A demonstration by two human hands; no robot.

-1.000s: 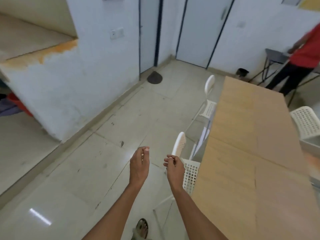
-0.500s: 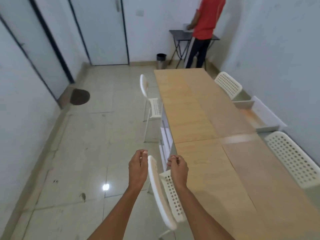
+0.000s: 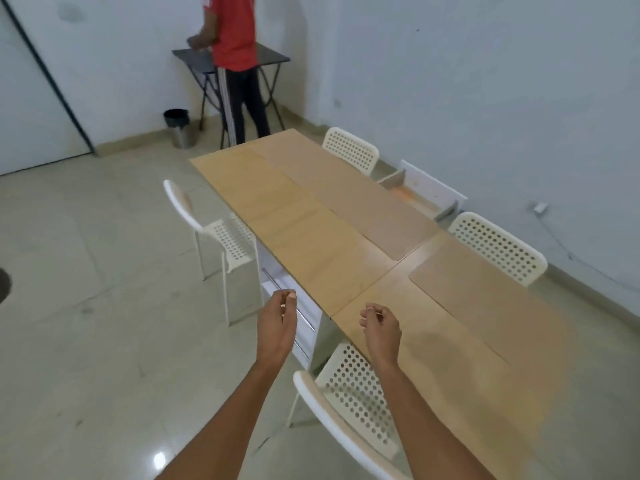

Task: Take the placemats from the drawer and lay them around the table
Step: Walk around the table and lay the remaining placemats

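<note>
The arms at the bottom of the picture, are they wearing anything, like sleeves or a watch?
No. Both forearms are bare right down to the picture's lower edge, with no sleeves showing. The left hand and the right hand have no gloves, and no watch, bracelet or ring shows. One short, pale fingernail shows on the left hand.

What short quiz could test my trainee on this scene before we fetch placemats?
1. True or false: the left hand holds a placemat.
2. How many white perforated plastic chairs stand around the long wooden table?
3. The pulled-out white drawer sits: A) between the two wall-side chairs; B) between the two floor-side chairs; C) at the table's far end.
Key: 1 false; 2 four; 3 A.
</note>
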